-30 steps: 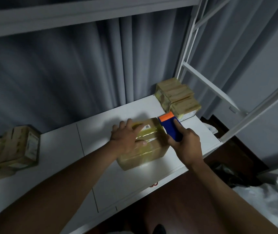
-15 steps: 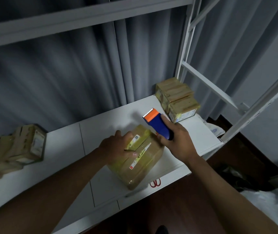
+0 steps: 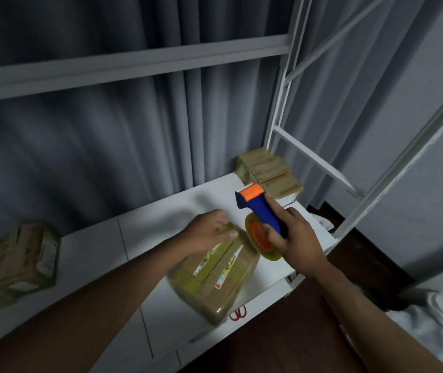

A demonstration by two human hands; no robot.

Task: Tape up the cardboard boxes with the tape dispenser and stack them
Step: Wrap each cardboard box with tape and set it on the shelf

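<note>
Box (image 3: pixel 216 275), the one being taped, lies on the white table (image 3: pixel 161 211) near its front edge, turned at an angle, with yellowish tape shining across its top and printed labels along the seam. Its flaps are down, so what is inside cannot be seen. The left hand (image 3: pixel 209 232) rests on the far end of the box, fingers loosely spread and blurred. The right hand (image 3: pixel 293 238) grips the blue dispenser (image 3: pixel 262 211) just past the box's right corner, fingers curled round the handle and the forefinger laid straight along its back; the orange head points up and away, and the orange-cored tape roll (image 3: pixel 262 239) hangs under the palm. Whether the roll touches the box I cannot tell.

Two closed boxes (image 3: pixel 267 172) sit stacked at the far right corner of the table, by the white rack (image 3: pixel 282 103). More boxes (image 3: pixel 18 262) sit at the left end, blurred. Red scissors (image 3: pixel 238 313) lie at the table's front edge, just beside the box's near corner. Grey curtains (image 3: pixel 107 144) hang behind.
</note>
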